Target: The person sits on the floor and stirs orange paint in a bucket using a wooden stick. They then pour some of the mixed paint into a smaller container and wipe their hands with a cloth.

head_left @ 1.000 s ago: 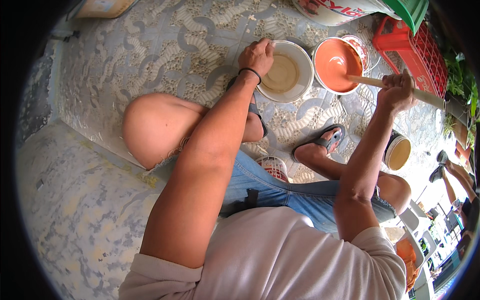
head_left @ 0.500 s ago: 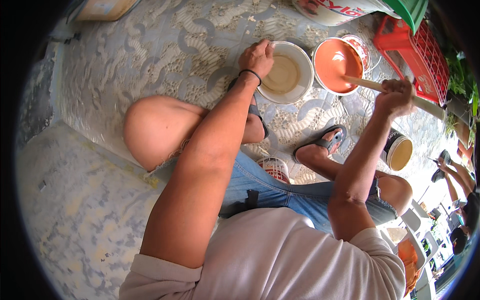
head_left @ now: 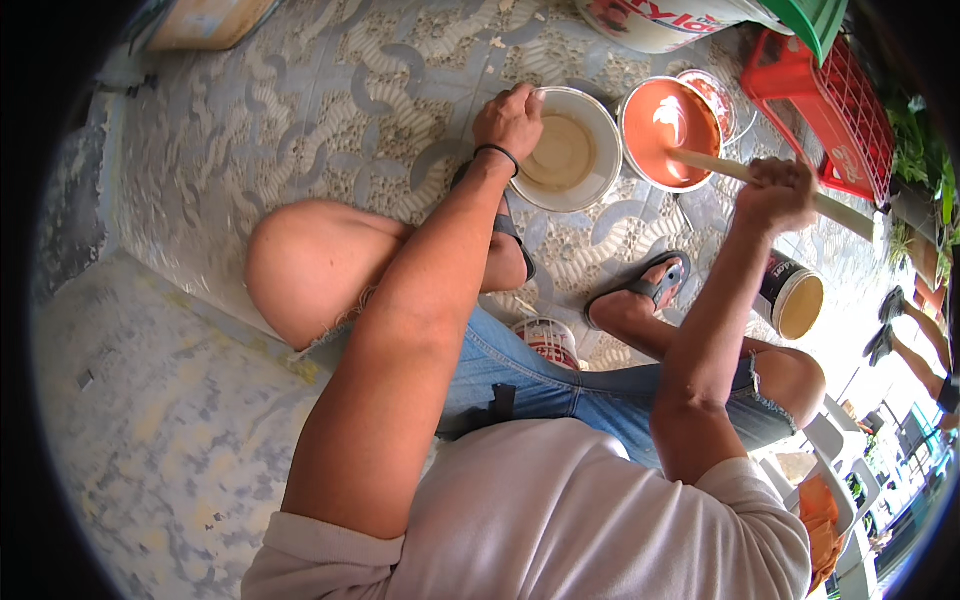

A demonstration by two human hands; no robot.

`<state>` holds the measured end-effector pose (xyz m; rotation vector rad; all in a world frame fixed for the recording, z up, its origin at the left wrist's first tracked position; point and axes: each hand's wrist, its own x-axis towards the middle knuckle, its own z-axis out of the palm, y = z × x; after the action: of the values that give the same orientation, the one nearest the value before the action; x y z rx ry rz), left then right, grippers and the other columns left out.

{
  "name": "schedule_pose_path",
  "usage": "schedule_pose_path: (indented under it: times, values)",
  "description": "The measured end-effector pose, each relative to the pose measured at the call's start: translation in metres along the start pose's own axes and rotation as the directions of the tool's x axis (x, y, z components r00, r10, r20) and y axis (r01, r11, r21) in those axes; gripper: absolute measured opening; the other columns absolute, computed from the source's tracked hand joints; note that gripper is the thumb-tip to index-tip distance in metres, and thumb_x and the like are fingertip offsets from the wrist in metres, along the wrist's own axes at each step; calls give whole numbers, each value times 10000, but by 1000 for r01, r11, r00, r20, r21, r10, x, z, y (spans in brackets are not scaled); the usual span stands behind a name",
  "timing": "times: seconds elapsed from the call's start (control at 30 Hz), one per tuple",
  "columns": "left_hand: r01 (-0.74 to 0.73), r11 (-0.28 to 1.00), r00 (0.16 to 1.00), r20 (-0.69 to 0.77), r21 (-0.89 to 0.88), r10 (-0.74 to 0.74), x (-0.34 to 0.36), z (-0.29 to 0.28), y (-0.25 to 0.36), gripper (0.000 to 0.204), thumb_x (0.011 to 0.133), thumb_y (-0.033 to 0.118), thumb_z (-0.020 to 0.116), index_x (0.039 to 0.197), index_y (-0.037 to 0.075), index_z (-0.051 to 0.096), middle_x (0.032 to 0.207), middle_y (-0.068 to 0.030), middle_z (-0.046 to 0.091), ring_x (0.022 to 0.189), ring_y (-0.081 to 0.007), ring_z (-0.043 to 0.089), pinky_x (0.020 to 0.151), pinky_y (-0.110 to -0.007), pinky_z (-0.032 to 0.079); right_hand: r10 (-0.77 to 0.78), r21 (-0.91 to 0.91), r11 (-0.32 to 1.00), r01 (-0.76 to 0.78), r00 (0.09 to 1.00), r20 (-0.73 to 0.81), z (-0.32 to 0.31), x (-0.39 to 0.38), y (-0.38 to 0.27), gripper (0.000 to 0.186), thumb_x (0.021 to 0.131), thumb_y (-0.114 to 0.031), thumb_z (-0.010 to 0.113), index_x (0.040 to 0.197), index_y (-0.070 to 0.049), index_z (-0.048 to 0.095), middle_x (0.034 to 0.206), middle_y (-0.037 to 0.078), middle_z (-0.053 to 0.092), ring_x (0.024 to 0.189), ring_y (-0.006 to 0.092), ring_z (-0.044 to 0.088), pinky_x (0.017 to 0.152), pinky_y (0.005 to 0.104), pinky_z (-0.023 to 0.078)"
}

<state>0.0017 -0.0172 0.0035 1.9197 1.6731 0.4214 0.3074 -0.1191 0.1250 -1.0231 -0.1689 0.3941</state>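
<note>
My left hand (head_left: 508, 130), with a dark band at its wrist, has its fingers closed over the near-left rim of a pale bucket (head_left: 602, 130). A thin beige residue coats the bottom of that bucket. Close by on the right stands a bucket of orange paint (head_left: 650, 125), its surface glossy. A flat wooden stick (head_left: 708, 162) slants into the paint, and my right hand (head_left: 778, 198) is wrapped round its middle. The stick's lower end is hidden under the paint.
A small paint-smeared pail (head_left: 714, 92) stands behind the orange bucket. Farther back are a large white bucket (head_left: 650, 25) and a red crate (head_left: 825, 110). A dark can (head_left: 795, 298) lies beyond my right forearm. Another person's legs (head_left: 915, 330) show at the far right.
My right hand and the stick have shifted slightly left, and the stick's entry point in the paint has moved left. My left hand still grips the pale bucket's rim.
</note>
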Motion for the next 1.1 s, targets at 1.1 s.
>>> schedule_pose_path:
  times: [1.1]
  values:
    - [-4, 1000, 1000, -10, -14, 4, 2, 5, 6, 309, 1005, 398, 549, 1131, 161, 701, 1115, -170, 732, 1044, -419, 683, 884, -524, 547, -222, -44, 971, 236, 951, 214, 29, 25, 12, 190, 876, 16, 589, 698, -12, 528, 497, 84, 491, 374, 162, 463, 349, 334, 375]
